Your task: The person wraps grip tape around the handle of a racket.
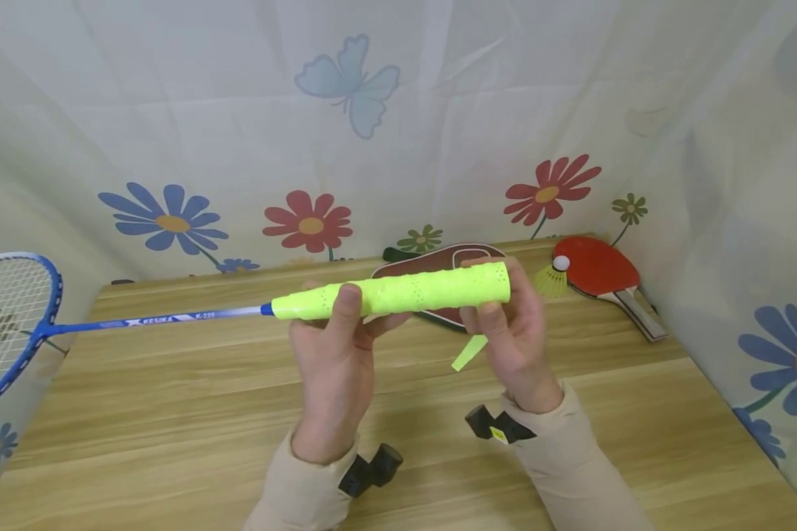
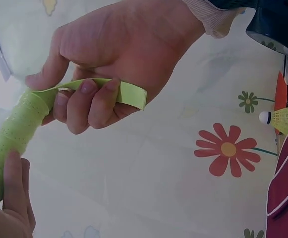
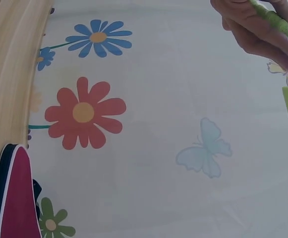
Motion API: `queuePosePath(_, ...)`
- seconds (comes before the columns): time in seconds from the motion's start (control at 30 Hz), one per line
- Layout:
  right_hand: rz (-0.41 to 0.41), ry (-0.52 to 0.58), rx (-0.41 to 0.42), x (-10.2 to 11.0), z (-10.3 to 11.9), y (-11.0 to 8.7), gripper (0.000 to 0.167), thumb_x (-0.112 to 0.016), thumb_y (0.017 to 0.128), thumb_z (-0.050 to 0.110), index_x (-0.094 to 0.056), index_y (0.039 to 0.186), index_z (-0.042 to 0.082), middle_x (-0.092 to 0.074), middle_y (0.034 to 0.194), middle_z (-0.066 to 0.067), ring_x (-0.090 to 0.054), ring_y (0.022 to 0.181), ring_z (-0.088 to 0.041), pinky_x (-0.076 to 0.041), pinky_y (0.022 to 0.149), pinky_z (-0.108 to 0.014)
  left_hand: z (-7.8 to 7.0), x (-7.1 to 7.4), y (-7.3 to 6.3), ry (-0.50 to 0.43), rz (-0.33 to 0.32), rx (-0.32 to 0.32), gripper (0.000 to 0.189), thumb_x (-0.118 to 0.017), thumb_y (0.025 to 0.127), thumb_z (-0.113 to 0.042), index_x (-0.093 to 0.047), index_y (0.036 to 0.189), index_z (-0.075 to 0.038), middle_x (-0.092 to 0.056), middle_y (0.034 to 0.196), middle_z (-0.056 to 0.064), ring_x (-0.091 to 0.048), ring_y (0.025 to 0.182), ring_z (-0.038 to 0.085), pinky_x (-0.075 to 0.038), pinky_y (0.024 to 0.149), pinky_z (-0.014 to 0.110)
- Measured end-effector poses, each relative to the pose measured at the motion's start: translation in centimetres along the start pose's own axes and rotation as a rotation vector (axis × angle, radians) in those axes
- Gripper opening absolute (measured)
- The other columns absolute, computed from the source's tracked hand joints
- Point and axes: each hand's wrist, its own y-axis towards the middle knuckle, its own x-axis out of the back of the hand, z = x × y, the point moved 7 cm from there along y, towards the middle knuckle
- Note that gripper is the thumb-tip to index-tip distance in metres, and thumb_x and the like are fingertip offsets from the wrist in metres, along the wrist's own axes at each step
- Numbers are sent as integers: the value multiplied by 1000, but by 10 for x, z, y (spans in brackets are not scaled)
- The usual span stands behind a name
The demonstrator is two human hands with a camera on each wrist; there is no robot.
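A blue and white badminton racket [image 1: 166, 319] is held up crosswise over the table, its head cut off by the left edge of the head view. Neon yellow-green grip tape [image 1: 432, 287] covers its handle in overlapping turns. My left hand [image 1: 335, 369] grips the handle near the shaft, thumb across the front. At the butt end, my right hand [image 1: 521, 354] has its thumb by the tape. In the left wrist view, the fingers of that right hand [image 2: 119, 54] curl round the loose tape end [image 2: 132, 95], which trails past the palm.
Behind the handle a dark red padded case [image 1: 412, 267] lies on the wooden table [image 1: 173, 413]. To its right are a yellow shuttlecock [image 1: 553, 280] and a red table tennis bat [image 1: 594, 265]. A flower-printed curtain [image 1: 438, 147] stands behind the table and along its right side.
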Motion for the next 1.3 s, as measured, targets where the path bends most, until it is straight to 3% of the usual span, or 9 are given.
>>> queuePosePath(0.13, -27, -12, 23, 2, 0, 0, 38, -61, 96, 29, -55, 117, -2, -44, 74, -6, -28, 46, -13, -22, 37, -23, 0, -5, 1, 5, 54, 4, 31, -75, 88, -22, -53, 102, -5, -70, 99, 13, -65, 102, 31, -55, 89, 46)
queuePosePath(0.23, -43, -12, 21, 4, -1, 0, 37, -59, 97, 29, -55, 116, -3, -40, 68, -6, -26, 45, -13, -20, 36, -21, -2, -12, 1, -50, 155, 0, 22, -64, 93, -6, -56, 113, -8, -66, 117, 19, -55, 119, 41, -46, 102, 49)
queuePosePath(0.4, -16, 6, -63, 5, -5, 0, 39, -44, 104, 25, -53, 128, -4, -32, 64, -3, -26, 47, -12, -19, 37, -23, -8, -18, -1, -92, 259, -49, 34, -50, 94, 12, -53, 121, -7, -63, 121, 23, -54, 119, 45, -44, 101, 53)
queuePosePath(0.5, 4, 46, -151, 4, -7, -1, 42, -31, 105, 16, -46, 139, -2, -29, 66, -3, -26, 51, -13, -19, 40, -26, -11, -18, -1, -60, 250, -91, 29, -51, 95, 11, -54, 119, -5, -63, 120, 24, -55, 118, 45, -46, 98, 53)
queuePosePath(0.6, 26, 40, -170, 3, -6, -1, 46, -25, 101, 4, -38, 144, -5, -31, 69, -5, -27, 53, -15, -20, 43, -27, -13, -17, -1, -33, 229, -110, 25, -52, 95, 9, -54, 117, -5, -63, 119, 24, -56, 116, 46, -47, 96, 54)
queuePosePath(0.77, 65, 0, -108, 1, -2, 1, 45, -38, 104, 7, -30, 144, -12, -36, 73, -6, -33, 58, -16, -27, 45, -24, -13, -14, -1, -40, 189, -123, 22, -55, 95, 6, -57, 115, -5, -65, 116, 23, -59, 112, 45, -52, 92, 50)
queuePosePath(1.0, 29, -12, -146, 7, -8, -1, 51, -58, 98, 14, -41, 140, -10, -51, 83, -9, -46, 66, -19, -45, 54, -25, -14, -10, -1, -9, 140, -120, 17, -60, 94, 1, -59, 111, -2, -67, 110, 24, -64, 105, 41, -56, 84, 49)
queuePosePath(1.13, 19, -12, -138, 8, -8, 0, 48, -61, 96, 13, -46, 135, -11, -54, 81, -9, -50, 58, -19, -45, 46, -26, -11, -7, -2, -12, 72, -79, 14, -67, 91, -4, -58, 101, -1, -70, 101, 19, -68, 97, 32, -58, 79, 48)
queuePosePath(1.3, 27, -5, -109, 6, -7, 1, 42, -62, 96, 15, -51, 128, -9, -53, 75, -8, -45, 50, -15, -35, 33, -23, -5, -1, -2, -9, -2, -41, 23, -72, 88, -9, -50, 92, -4, -69, 88, 12, -70, 90, 28, -60, 72, 46)
